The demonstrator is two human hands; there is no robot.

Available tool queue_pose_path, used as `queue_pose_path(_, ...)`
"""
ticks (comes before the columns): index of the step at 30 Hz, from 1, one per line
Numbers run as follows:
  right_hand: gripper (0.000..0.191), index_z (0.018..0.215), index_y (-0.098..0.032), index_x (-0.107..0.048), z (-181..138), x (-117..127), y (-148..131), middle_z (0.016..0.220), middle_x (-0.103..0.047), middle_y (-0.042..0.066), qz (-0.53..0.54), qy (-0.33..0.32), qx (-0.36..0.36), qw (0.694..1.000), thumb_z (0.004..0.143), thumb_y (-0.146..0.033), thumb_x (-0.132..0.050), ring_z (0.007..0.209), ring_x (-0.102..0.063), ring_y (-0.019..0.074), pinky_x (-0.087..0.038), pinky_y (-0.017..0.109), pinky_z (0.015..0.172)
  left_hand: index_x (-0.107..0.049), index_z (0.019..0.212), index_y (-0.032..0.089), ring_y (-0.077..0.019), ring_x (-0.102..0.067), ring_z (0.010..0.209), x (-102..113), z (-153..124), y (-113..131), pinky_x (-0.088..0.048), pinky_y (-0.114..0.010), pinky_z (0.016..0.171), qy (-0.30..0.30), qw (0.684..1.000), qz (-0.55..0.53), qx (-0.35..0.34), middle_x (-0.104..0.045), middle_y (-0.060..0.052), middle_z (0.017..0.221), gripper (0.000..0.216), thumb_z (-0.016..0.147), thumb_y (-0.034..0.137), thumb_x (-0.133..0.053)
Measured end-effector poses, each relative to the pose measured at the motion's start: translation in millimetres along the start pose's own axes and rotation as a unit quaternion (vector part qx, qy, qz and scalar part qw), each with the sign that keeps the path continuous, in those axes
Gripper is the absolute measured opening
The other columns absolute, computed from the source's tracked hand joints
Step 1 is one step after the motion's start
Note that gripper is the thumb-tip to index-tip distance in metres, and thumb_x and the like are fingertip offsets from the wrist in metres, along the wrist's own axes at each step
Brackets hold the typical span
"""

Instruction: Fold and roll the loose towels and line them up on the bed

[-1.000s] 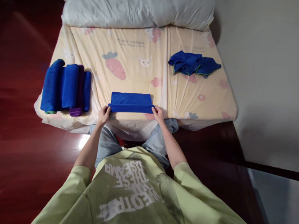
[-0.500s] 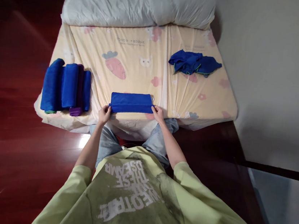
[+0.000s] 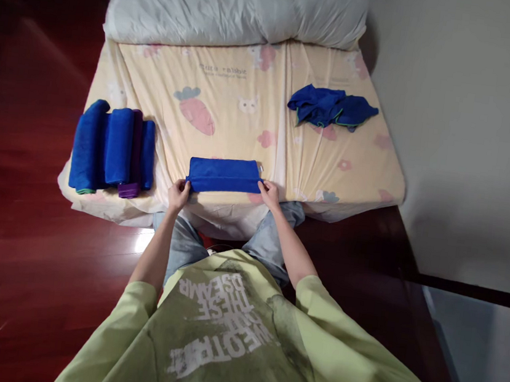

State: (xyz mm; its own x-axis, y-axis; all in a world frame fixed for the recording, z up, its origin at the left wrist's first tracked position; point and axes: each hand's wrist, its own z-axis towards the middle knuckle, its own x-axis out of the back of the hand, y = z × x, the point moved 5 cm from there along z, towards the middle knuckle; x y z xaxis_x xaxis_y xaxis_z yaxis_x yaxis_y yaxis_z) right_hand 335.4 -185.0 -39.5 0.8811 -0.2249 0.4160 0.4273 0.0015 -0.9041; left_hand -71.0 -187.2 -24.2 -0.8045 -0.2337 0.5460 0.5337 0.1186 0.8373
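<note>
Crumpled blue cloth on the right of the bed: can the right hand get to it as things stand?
Probably yes, but only after letting go: the right hand is pinching the folded blue cloth. Between that hand and the crumpled blue cloth, only patterned sheet shows.

Beyond the folded blue cloth [image 3: 222, 176], a broad bare stretch of the bed [image 3: 238, 133] lets a hand pass forward until the bulky pale bedding [image 3: 240, 9] blocks the far end. Beside the fingers of the left hand [image 3: 178, 195], a narrow bare strip ends at the rolled cloths [image 3: 118, 146]. Sideways from the right hand [image 3: 270, 195] the way is free; diagonally ahead lies a crumpled blue cloth [image 3: 321, 107], and the wall [image 3: 465, 148] closes off the far right.
</note>
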Motion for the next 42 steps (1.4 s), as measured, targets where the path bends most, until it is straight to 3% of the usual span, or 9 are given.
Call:
queue_pose_path(17, 0.053, 0.082, -0.020, -0.068, 0.6, -4.4, 11.4, 0.078, -0.071, 0.010, -0.006, 0.026, -0.020, 0.999, 0.082, -0.072, -0.058, 0.076, -0.069, 0.0254, -0.058, 0.039, 0.079, -0.069, 0.087, 0.018, -0.0207, -0.065, 0.069, -0.5, -1.1, 4.5, -0.049, -0.031, 0.067, 0.022, 1.000, 0.013, 0.002, -0.071, -0.007, 0.075, 0.033, 0.087, 0.049, -0.059)
queue_pose_path(24, 0.052, 0.085, -0.019, -0.069, -2.0, -2.9, 5.7, 0.082, -0.074, 0.010, -0.040, 0.025, -0.039, 0.998, 0.084, -0.070, -0.056, 0.080, -0.071, 0.0238, -0.058, 0.034, 0.079, -0.070, 0.090, 0.018, -0.0192, -0.068, 0.074, -0.6, -3.5, 8.7, -0.050, -0.028, 0.071, 0.027, 0.999, 0.027, 0.016, -0.073, -0.006, 0.080, 0.032, 0.087, 0.048, -0.059)
queue_pose_path(30, 0.049, 0.086, -0.020, -0.067, -3.9, -2.9, 0.8, 0.080, -0.073, 0.009, -0.040, 0.021, -0.051, 0.998, 0.084, -0.067, -0.056, 0.077, -0.069, 0.0225, -0.056, 0.032, 0.076, -0.069, 0.092, 0.018, -0.0189, -0.069, 0.075, -0.2, -6.3, 14.2, -0.052, -0.028, 0.073, 0.031, 0.999, 0.034, 0.028, -0.073, -0.005, 0.080, 0.028, 0.088, 0.044, -0.060)
queue_pose_path(35, 0.038, 0.085, -0.022, -0.059, -4.6, -2.9, -1.9, 0.071, -0.063, 0.002, -0.038, 0.034, -0.060, 0.997, 0.082, -0.060, -0.061, 0.068, -0.061, 0.0172, -0.051, 0.028, 0.068, -0.068, 0.094, 0.018, -0.0183, -0.068, 0.076, -1.1, -8.0, 15.7, -0.054, -0.029, 0.076, 0.040, 0.999, 0.015, 0.020, -0.072, -0.005, 0.083, 0.027, 0.088, 0.044, -0.062)
queue_pose_path(39, 0.030, 0.083, -0.024, -0.051, -4.4, -1.5, -5.0, 0.071, -0.053, -0.003, -0.026, 0.044, -0.037, 0.998, 0.082, -0.051, -0.065, 0.063, -0.052, 0.0130, -0.046, 0.024, 0.064, -0.064, 0.095, 0.019, -0.0166, -0.064, 0.076, 1.0, -6.5, 13.1, -0.054, -0.029, 0.078, 0.075, 0.997, 0.024, -0.012, -0.070, -0.006, 0.092, 0.023, 0.085, 0.039, -0.066)
queue_pose_path(42, 0.024, 0.077, -0.023, -0.052, -3.6, -0.3, -9.4, 0.077, -0.055, -0.001, -0.036, 0.045, -0.020, 0.998, 0.083, -0.042, -0.065, 0.062, -0.047, 0.0116, -0.045, 0.024, 0.063, -0.063, 0.090, 0.020, -0.0174, -0.063, 0.079, 1.9, -5.9, 12.8, -0.054, -0.031, 0.078, 0.082, 0.995, 0.026, -0.051, -0.068, -0.008, 0.098, 0.017, 0.085, 0.036, -0.066)
